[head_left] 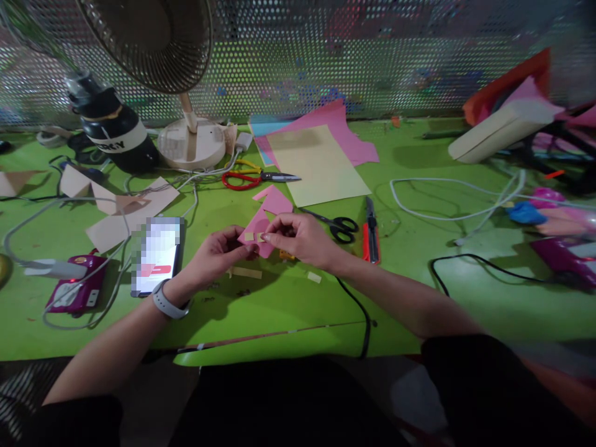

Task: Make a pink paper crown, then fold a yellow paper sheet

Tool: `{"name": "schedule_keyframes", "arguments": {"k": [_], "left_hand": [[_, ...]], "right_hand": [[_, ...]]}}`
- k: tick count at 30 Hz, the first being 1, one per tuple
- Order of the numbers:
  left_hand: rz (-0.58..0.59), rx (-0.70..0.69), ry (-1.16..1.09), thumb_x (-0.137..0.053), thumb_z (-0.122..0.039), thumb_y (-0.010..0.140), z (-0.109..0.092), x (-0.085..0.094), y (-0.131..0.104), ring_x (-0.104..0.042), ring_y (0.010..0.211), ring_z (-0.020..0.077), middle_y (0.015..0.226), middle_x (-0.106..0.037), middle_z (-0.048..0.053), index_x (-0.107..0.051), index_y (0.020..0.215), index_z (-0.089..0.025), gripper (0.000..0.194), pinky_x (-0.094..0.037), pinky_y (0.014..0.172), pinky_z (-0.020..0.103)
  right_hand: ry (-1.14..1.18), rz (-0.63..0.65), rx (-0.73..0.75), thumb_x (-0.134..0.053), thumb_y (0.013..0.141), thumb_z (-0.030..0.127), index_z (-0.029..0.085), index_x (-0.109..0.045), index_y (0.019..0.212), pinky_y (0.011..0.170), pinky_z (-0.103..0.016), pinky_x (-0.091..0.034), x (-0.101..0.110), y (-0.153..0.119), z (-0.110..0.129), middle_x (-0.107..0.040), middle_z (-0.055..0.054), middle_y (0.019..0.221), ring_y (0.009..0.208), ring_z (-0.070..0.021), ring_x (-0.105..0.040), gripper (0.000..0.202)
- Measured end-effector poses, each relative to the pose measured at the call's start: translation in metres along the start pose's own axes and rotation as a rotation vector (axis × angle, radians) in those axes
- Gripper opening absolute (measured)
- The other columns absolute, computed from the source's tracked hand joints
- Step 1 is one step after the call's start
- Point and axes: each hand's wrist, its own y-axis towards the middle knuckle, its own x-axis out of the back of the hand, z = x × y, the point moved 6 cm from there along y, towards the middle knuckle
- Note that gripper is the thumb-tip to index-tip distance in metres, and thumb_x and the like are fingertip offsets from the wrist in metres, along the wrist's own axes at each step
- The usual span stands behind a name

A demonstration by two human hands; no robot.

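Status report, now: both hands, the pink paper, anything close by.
Left hand pinching pink paper. Right hand at yellow pieces on it. Black scissors and red-and-black cutter lying to the right, apart from pink paper.

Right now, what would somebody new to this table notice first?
Probably the pink paper piece in the centre, over the bright green table, held by the left hand and touched by the right hand. Then the large fan at the back left, and the lit phone left of the hands.
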Motion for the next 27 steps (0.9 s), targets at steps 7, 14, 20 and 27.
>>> {"name": "schedule_keyframes", "arguments": {"k": [7, 14, 20, 27], "left_hand": [[0.013, -0.01, -0.007, -0.078, -0.027, 0.081, 0.001, 0.0005, 0.0002, -0.067, 0.074, 0.0098, 0.083, -0.072, 0.003, -0.067, 0.094, -0.012, 0.022, -0.053, 0.072, 0.02], [0.003, -0.009, -0.001, -0.078, -0.026, 0.081, 0.0002, 0.0005, -0.0004, -0.066, 0.075, 0.0097, 0.083, -0.072, 0.003, -0.067, 0.094, -0.012, 0.022, -0.052, 0.072, 0.02], [0.001, -0.009, 0.009, -0.077, -0.027, 0.082, 0.0017, 0.0011, -0.0003, -0.067, 0.075, 0.0106, 0.085, -0.073, 0.003, -0.067, 0.095, -0.013, 0.022, -0.052, 0.072, 0.022], [-0.002, 0.024, -0.001, -0.079, -0.026, 0.08, 0.0036, 0.0038, -0.0006, -0.069, 0.08, 0.0113, 0.09, -0.074, 0.003, -0.067, 0.099, -0.013, 0.026, -0.054, 0.077, 0.022]], "right_hand": [[-0.003, 0.011, -0.003, -0.069, 0.076, 0.035, 0.017, -0.065, 0.074, 0.048, -0.024, -0.035, -0.0009, -0.0005, 0.0011, -0.061, 0.0, 0.063, 0.053, -0.0093, -0.046, 0.019], [-0.003, 0.009, 0.0, -0.069, 0.076, 0.035, 0.017, -0.065, 0.074, 0.048, -0.024, -0.035, -0.0016, -0.0002, 0.0005, -0.06, 0.0, 0.063, 0.053, -0.0094, -0.045, 0.019], [-0.003, 0.016, 0.009, -0.069, 0.077, 0.034, 0.017, -0.064, 0.074, 0.048, -0.025, -0.037, -0.0013, -0.0008, 0.0027, -0.063, -0.002, 0.067, 0.055, -0.0103, -0.048, 0.018], [0.001, 0.023, 0.021, -0.068, 0.077, 0.034, 0.017, -0.065, 0.074, 0.048, -0.024, -0.037, -0.0022, -0.0009, 0.0034, -0.062, 0.0, 0.066, 0.054, -0.0096, -0.047, 0.017]]}}
